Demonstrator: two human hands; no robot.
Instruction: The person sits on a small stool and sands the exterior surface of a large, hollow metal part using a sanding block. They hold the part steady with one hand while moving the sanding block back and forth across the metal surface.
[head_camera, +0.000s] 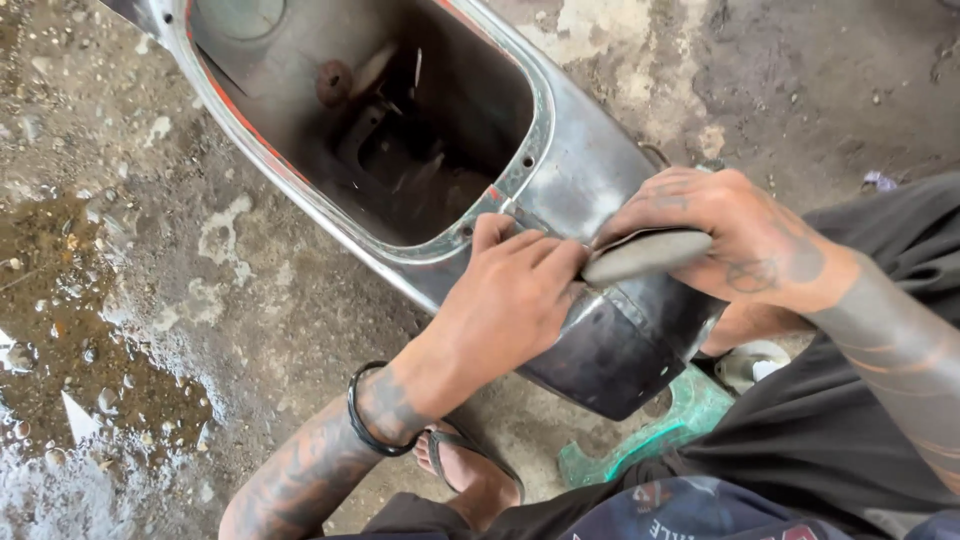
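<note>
we are mid-sanding, it seems; our right hand (735, 235) is clenched around a folded grey sanding pad (648, 253) on the bare metal scooter body (590, 170); our left hand (510, 295) lies flat, fingers released, bracing it; next likely calls for firm, even strokes.

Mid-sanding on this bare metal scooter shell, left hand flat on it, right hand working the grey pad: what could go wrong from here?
1. The left hand lies flat on the metal shell right beside the grey sanding pad in the right hand; a slip could scrape those fingers.
2. The cut-out opening's edge runs just by the left fingertips and may be sharp.
3. The shell's end seems propped on a green piece near a sandalled foot, beside a puddle; it could shift.
</note>
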